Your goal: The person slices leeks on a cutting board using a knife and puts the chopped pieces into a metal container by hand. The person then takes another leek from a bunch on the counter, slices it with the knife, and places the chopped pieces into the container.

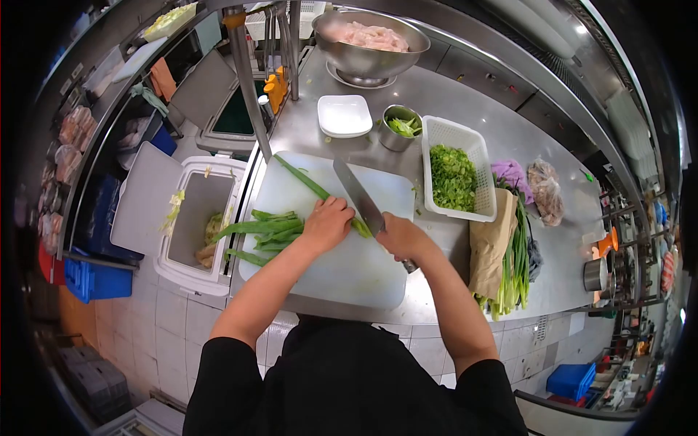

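Note:
On the white cutting board [363,283], my left hand [329,224] presses down on a long green stalk [299,176], its fingers bent over it. The stalk runs from the board's upper left to beneath my fingers, and a short green end shows on their right. My right hand [404,238] is wrapped round the handle of a large knife [358,195]. The blade points up and left, close beside my left fingertips. More green stalks [265,231] lie in a loose pile left of my left wrist.
A white basket of chopped greens [452,178], a metal cup [399,128] and a white dish [345,116] stand beyond the board. Wrapped green stalks [515,254] lie right. A metal bowl of pale meat [371,42] is at the back; an open bin [200,225] stands left.

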The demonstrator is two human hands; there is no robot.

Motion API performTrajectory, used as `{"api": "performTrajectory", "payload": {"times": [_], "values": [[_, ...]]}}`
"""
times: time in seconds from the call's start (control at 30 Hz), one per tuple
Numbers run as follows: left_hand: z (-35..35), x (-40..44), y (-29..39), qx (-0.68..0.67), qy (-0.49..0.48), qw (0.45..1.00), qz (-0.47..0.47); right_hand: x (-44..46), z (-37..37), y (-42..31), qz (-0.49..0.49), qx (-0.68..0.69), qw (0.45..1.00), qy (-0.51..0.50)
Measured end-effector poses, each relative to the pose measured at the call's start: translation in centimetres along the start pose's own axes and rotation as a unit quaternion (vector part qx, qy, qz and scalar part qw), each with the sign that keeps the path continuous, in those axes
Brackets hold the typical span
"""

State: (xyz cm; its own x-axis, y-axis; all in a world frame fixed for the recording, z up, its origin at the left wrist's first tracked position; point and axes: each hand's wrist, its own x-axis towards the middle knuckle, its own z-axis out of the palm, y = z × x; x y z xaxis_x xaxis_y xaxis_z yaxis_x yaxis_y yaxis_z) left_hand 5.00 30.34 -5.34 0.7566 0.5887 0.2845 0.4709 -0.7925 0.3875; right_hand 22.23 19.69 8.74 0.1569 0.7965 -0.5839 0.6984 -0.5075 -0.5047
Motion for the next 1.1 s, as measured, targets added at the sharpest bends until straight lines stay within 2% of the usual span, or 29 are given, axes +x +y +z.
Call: {"api": "performTrajectory", "payload": {"times": [0.1,0.2,0.3,0.33,0.43,0.5,0.57,0.63,0.73,0.8,0.87,0.93,1.03,1.07,1.1], "values": [[1.0,0.1,0.2,-0.006,0.007,1.000,0.013,-1.1,-0.5,-0.9,0.031,0.002,0.999,-0.037],[0.9,0.1,0.5,-0.018,0.020,1.000,0.012,2.8,5.8,4.0,-0.066,-0.112,0.984,0.122],[0.7,0.2,0.3,-0.021,0.021,0.999,0.019,4.7,4.6,4.1,-0.073,-0.052,0.990,0.111],[0.7,0.0,0.2,-0.026,0.021,0.999,0.028,3.4,2.6,2.2,-0.047,0.003,0.997,0.059],[1.0,0.0,-0.2,-0.047,0.010,0.999,0.023,1.3,0.4,0.8,-0.041,0.002,0.999,0.014],[1.3,0.1,-0.4,-0.047,0.008,0.999,0.012,0.8,2.5,0.9,-0.014,0.025,1.000,-0.011],[0.9,0.2,-0.1,-0.048,0.009,0.999,0.008,3.6,6.8,3.9,-0.073,-0.087,0.984,0.141],[-0.9,0.3,0.6,0.022,0.033,0.998,-0.051,3.2,5.9,3.1,-0.043,-0.060,0.991,0.116],[-0.8,0.1,-0.3,0.012,0.028,0.998,-0.050,3.0,5.0,2.9,-0.067,-0.064,0.988,0.126],[0.3,0.3,-0.9,0.015,0.025,0.999,-0.037,2.9,3.2,1.9,-0.049,-0.006,0.997,0.060],[1.0,0.2,-1.2,0.020,0.019,0.999,-0.027,2.8,1.4,1.1,-0.041,-0.002,0.998,0.041],[1.4,0.3,-0.8,0.014,0.054,0.998,-0.013,1.3,0.2,0.1,-0.021,-0.007,1.000,0.008],[1.6,0.2,-0.4,-0.002,0.066,0.998,-0.025,0.2,2.6,0.6,-0.011,0.005,1.000,0.014],[1.4,0.2,-0.3,-0.003,0.067,0.997,-0.026,2.6,5.2,2.9,-0.055,-0.038,0.995,0.076],[1.3,0.1,-0.2,-0.014,0.051,0.998,-0.028,2.8,5.0,2.9,-0.054,-0.039,0.995,0.077]]}}
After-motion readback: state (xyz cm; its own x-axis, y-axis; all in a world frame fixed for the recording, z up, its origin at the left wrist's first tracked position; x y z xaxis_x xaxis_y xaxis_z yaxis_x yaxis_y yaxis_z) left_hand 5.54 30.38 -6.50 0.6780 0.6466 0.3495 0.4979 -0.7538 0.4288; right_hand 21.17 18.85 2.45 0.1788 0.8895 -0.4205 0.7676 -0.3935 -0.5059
